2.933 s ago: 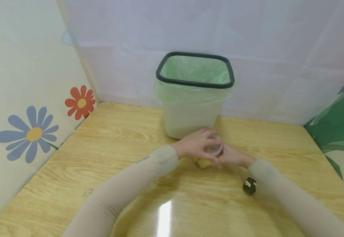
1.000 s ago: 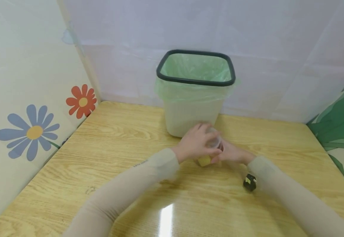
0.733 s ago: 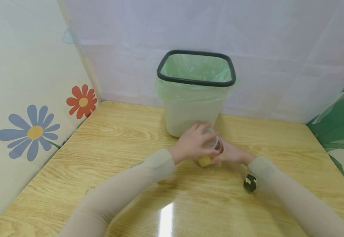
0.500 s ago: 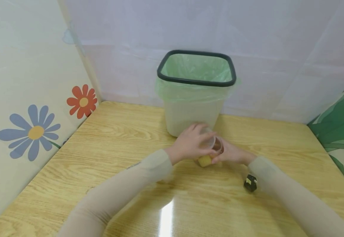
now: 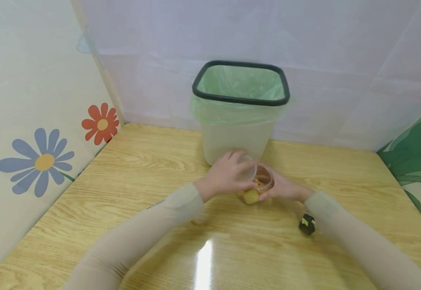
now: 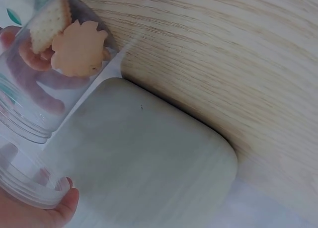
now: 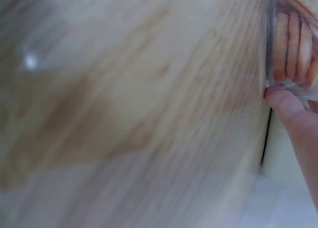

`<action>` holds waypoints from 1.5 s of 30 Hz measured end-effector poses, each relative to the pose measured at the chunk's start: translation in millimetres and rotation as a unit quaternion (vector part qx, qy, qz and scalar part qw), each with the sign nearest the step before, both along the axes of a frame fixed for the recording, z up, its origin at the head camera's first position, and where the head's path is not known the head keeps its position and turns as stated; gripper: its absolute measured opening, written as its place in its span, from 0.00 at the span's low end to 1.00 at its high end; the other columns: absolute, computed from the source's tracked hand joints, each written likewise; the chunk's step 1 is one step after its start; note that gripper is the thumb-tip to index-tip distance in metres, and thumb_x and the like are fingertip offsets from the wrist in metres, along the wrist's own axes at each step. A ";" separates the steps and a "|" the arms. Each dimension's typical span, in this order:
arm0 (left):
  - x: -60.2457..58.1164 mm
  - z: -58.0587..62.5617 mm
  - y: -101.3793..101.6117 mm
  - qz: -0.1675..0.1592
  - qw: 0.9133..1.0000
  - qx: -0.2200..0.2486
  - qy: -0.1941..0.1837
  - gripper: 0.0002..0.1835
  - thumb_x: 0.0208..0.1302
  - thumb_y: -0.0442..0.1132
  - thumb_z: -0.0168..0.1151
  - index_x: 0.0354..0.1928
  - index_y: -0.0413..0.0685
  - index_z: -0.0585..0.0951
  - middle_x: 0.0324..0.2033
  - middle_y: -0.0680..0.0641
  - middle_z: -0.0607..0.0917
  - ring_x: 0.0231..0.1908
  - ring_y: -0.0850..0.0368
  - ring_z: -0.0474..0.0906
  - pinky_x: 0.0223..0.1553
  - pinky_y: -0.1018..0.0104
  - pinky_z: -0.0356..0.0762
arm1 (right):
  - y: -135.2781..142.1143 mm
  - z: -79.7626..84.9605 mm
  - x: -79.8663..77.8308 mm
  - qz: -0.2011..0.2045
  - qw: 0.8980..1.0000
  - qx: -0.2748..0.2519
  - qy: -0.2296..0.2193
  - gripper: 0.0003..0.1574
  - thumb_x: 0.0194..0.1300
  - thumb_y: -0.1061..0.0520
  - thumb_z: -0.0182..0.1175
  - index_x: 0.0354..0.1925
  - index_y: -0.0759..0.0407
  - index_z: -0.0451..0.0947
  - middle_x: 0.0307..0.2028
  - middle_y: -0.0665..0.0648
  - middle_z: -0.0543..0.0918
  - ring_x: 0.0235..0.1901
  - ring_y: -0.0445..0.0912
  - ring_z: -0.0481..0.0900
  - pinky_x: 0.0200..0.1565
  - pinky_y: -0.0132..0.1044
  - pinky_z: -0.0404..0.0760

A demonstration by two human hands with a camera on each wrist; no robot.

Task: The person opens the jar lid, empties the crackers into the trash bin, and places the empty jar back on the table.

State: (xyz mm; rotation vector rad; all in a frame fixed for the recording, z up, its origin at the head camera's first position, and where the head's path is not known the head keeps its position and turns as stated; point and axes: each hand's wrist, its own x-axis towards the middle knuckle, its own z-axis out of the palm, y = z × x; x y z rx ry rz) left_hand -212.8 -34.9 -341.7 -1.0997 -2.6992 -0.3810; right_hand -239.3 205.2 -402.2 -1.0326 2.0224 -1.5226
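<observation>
My left hand (image 5: pixel 225 175) holds a clear screw lid (image 6: pixel 32 186) by its edge, off the jar and just left of its mouth. A clear plastic jar (image 5: pixel 265 175) is in the grip of my right hand (image 5: pixel 284 187), its threaded mouth uncovered. Inside it, the left wrist view shows a square cracker (image 6: pixel 52 27) and a scalloped orange cookie (image 6: pixel 79 49). Several round cookies (image 7: pixel 293 49) stand stacked on edge in the right wrist view. Part of the jar is hidden behind my fingers.
Behind the hands stands a pale trash bin (image 5: pixel 236 137) with a black rim and a green bag liner. A small black object with a yellow patch (image 5: pixel 307 224) lies on the wooden table (image 5: pixel 152 153) beside my right forearm. Printed cloth walls enclose the table.
The lid has come away from the jar: my left hand has moved left with it, uncovering the jar's mouth. My right hand has stayed nearly in place with the jar.
</observation>
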 end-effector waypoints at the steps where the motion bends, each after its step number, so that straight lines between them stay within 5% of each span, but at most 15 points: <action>1: 0.1 -0.1 -0.9 0.001 1.000 0.001 0.001 0.36 0.61 0.64 0.66 0.68 0.58 0.76 0.68 0.39 0.70 0.68 0.42 0.67 0.67 0.49 0.69 | -0.3 0.2 0.0 0.001 1.000 0.000 0.000 0.65 0.52 0.65 0.75 0.75 0.72 0.44 0.71 0.76 0.59 0.71 0.72 0.56 0.69 0.63 0.59; 7: -0.1 -1.5 -5.9 0.002 1.000 0.003 0.013 0.36 0.61 0.65 0.65 0.68 0.59 0.76 0.68 0.39 0.71 0.67 0.41 0.68 0.67 0.48 0.69 | -0.6 0.4 0.2 0.000 1.000 0.002 0.001 0.63 0.52 0.67 0.73 0.75 0.72 0.46 0.71 0.75 0.60 0.71 0.71 0.57 0.70 0.56 0.62; 16: 0.6 -2.6 -13.2 0.001 1.000 0.010 0.016 0.37 0.61 0.63 0.67 0.69 0.55 0.75 0.69 0.38 0.69 0.67 0.39 0.67 0.68 0.46 0.66 | -1.2 2.4 1.0 -0.004 1.000 0.021 -0.004 0.63 0.55 0.67 0.72 0.77 0.67 0.43 0.73 0.74 0.57 0.72 0.72 0.54 0.67 0.67 0.61; 45: 0.4 -8.5 -38.4 0.010 0.999 0.014 0.030 0.37 0.62 0.61 0.67 0.69 0.53 0.74 0.68 0.36 0.70 0.67 0.38 0.67 0.69 0.45 0.65 | -2.0 0.9 0.7 -0.013 1.000 0.025 0.003 0.64 0.53 0.66 0.73 0.76 0.71 0.45 0.72 0.76 0.59 0.71 0.72 0.58 0.68 0.64 0.62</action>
